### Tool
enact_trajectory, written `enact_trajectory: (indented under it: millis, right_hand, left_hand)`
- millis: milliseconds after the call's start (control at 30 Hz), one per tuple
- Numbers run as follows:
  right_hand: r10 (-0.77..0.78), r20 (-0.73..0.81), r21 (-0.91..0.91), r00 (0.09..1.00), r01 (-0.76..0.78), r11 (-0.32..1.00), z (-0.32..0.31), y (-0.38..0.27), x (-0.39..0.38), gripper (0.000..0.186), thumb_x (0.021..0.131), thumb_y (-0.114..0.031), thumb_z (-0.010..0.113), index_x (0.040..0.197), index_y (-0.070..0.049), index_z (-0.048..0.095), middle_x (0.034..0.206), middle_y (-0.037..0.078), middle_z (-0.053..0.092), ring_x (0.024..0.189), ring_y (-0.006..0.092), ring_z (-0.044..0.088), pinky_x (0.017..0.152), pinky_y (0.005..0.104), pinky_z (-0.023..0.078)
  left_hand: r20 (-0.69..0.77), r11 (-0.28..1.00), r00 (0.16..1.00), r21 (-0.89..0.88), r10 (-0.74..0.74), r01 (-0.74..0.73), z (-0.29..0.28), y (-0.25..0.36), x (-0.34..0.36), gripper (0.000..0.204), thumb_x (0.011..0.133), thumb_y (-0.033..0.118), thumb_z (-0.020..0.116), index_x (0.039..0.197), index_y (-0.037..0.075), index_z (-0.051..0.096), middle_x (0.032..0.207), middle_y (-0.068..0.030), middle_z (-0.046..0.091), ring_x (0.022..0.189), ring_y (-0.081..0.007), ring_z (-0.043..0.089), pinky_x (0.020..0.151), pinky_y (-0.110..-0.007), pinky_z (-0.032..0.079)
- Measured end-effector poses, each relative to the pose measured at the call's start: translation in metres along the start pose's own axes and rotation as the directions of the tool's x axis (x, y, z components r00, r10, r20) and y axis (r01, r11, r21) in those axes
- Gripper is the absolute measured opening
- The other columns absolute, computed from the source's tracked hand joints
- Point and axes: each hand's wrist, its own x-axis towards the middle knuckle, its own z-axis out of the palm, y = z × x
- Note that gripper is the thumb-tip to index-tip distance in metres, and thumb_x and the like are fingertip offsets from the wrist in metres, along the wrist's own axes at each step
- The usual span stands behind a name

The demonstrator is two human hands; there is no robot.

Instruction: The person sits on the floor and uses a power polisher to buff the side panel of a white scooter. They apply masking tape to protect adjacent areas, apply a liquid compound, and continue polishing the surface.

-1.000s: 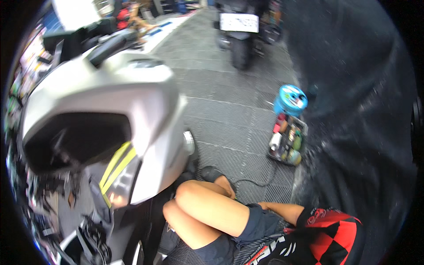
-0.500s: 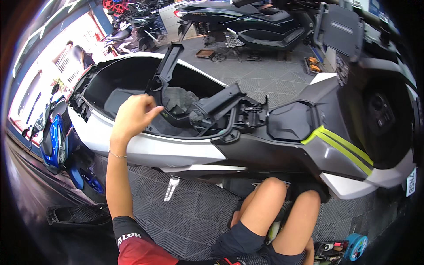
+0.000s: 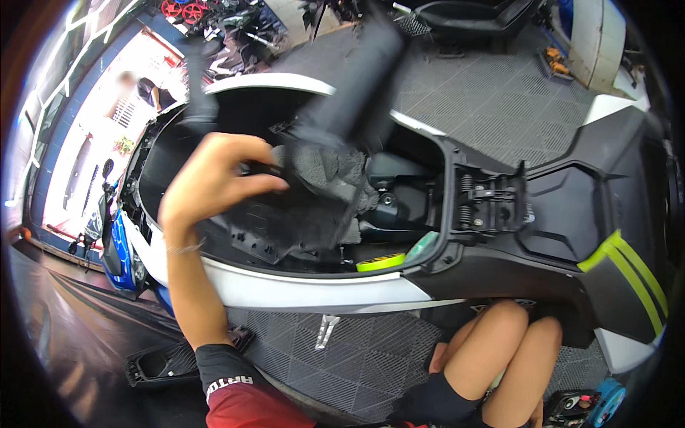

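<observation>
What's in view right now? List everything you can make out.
Black part: 1, black, blurred, in left hand
Scooter: 1, white and grey, centre
Padding: count unclear, grey, scooter bay
Yellow item: 1, yellow-green, scooter bay
Blue bike: 1, blue, left
Floor part: 1, black, lower left
Parked bikes: several, mostly dark, top
Wheels: 2, red, top left
Person: 1, dark top, upper left
Tub: 1, blue, lower right
Left hand: 1, black-red sleeve, centre left
Right hand: 1, mostly hidden, lower right

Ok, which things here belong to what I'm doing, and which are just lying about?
Apparently in use:
black plastic part, at your left hand
open white-and-black scooter under it

Seemingly just lying about:
blue scooter, parked behind
red wheels, at the back
orange things, on the floor beyond
</observation>
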Motion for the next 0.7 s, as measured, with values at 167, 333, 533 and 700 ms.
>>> enact_trajectory:
  millis: [167, 333, 533, 700]
  right_hand:
    - [-0.002, 0.042, -0.073, 0.999, 0.005, 0.997, 0.067, -0.069, 0.013, 0.048, 0.098, -0.023, 0.061, 0.137, 0.005, 0.056, 0.116, 0.018, 0.064, 0.106, 0.0241, 0.06, 0.092, 0.0345, 0.049]
    - [-0.052, 0.009, -0.102, 0.999, 0.053, 0.993, 0.069, -0.122, -0.016, 0.045, 0.099, -0.02, 0.058, 0.137, 0.005, 0.053, 0.108, 0.015, 0.061, 0.096, 0.0215, 0.058, 0.085, 0.0322, 0.05]
    - [-0.331, -0.102, -0.072, 0.938, 0.325, 0.943, 0.083, -0.305, -0.116, 0.041, 0.101, -0.015, 0.053, 0.137, 0.005, 0.049, 0.098, 0.011, 0.059, 0.084, 0.0184, 0.057, 0.076, 0.0294, 0.05]
    - [-0.494, -0.308, 0.12, 0.813, 0.548, 0.828, 0.119, -0.438, -0.228, 0.038, 0.103, -0.012, 0.05, 0.137, 0.005, 0.047, 0.089, 0.008, 0.057, 0.074, 0.0159, 0.055, 0.068, 0.027, 0.051]
  left_hand:
    - [-0.598, 0.967, 0.786, 0.066, -0.158, 0.245, -0.023, -0.005, -0.036, 0.021, 0.082, 0.006, 0.084, 0.092, -0.006, 0.07, 0.085, -0.0049, 0.069, 0.08, -0.0118, 0.062, 0.076, -0.027, 0.049]
    - [-0.588, 0.898, 0.777, 0.187, -0.223, 0.399, -0.02, 0.018, -0.036, 0.016, 0.084, -0.002, 0.078, 0.091, -0.009, 0.065, 0.077, -0.0028, 0.055, 0.074, -0.009, 0.05, 0.067, -0.024, 0.041]
    - [-0.187, 0.987, 0.982, 0.16, 0.003, 0.027, 0.009, 0.019, -0.011, 0.021, 0.073, 0.006, 0.083, 0.082, -0.005, 0.067, 0.073, -0.0129, 0.062, 0.068, -0.0265, 0.06, 0.066, -0.035, 0.047]
    - [0.199, 0.997, 0.979, 0.073, -0.032, 0.018, 0.055, 0.009, 0.005, 0.026, 0.069, 0.02, 0.087, 0.08, 0.001, 0.074, 0.077, -0.0173, 0.068, 0.077, -0.0363, 0.067, 0.072, -0.043, 0.053]
